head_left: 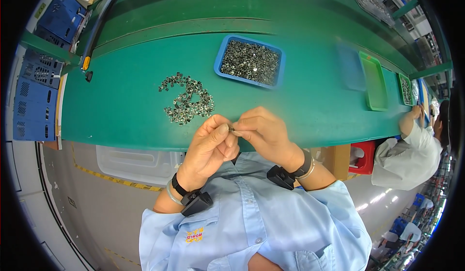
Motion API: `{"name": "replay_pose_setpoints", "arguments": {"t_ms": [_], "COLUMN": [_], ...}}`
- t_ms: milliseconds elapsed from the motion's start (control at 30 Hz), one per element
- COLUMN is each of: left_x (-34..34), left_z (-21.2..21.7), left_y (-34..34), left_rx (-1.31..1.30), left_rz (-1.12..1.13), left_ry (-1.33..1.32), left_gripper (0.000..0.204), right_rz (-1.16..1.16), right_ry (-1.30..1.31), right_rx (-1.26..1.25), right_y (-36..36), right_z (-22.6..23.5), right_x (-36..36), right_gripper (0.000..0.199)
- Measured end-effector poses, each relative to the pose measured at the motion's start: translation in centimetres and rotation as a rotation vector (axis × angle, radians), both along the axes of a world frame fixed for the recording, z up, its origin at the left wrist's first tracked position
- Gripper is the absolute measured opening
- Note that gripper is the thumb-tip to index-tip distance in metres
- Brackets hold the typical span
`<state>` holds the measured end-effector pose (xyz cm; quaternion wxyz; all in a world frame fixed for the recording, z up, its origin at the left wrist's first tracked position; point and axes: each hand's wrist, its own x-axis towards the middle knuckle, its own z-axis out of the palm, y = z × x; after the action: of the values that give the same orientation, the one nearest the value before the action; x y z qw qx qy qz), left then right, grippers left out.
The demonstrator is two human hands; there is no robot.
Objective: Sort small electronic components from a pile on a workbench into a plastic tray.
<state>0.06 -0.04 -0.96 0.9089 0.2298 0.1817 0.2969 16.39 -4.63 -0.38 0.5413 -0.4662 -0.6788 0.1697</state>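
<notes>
My left hand and my right hand meet over the near edge of the green table, fingertips pinched together. Between them is a small dark metal part, mostly covered by the fingers, so its exact shape does not show. Just beyond my left hand lies a loose pile of small shiny metal parts, spread on the tabletop. Farther off, past my right hand, a blue tray is filled with many similar small metal pieces.
A green tray and a pale blue translucent sheet or lid lie to the right. Beyond them stands a small green bin of parts, near a co-worker. Blue crates stack at the left. A clear plastic box sits below the table edge.
</notes>
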Motion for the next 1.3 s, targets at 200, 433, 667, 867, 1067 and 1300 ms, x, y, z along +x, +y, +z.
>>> {"name": "replay_pose_setpoints", "arguments": {"t_ms": [200, 433, 667, 867, 1067, 1300], "left_x": [-0.2, -0.2, -0.1, 0.4, 0.4, 0.5], "left_z": [0.0, 1.0, 0.1, -0.4, -0.2, 0.6], "left_y": [0.3, 0.3, 0.0, -0.2, -0.2, -0.3], "left_rx": [0.021, 0.024, -0.009, -0.027, -0.032, 0.001], "left_rz": [-0.079, -0.067, -0.062, -0.053, -0.059, -0.018], "left_ry": [-0.022, 0.05, -0.034, -0.088, -0.062, 0.026], "left_gripper": [0.017, 0.015, 0.015, 0.014, 0.014, 0.015], "right_rz": [0.048, 0.032, 0.026, 0.019, 0.02, 0.002], "right_ry": [-0.005, -0.023, -0.051, -0.044, -0.029, 0.025], "right_rx": [0.012, -0.037, -0.021, 0.018, -0.01, -0.037], "right_y": [-0.1, -0.2, -0.1, -0.1, -0.2, -0.1], "right_z": [0.2, 0.5, 0.7, 0.5, 0.4, -0.3], "right_x": [0.3, 0.5, 0.5, 0.4, 0.5, 0.3], "right_gripper": [0.012, 0.016, 0.014, 0.011, 0.011, 0.012]}}
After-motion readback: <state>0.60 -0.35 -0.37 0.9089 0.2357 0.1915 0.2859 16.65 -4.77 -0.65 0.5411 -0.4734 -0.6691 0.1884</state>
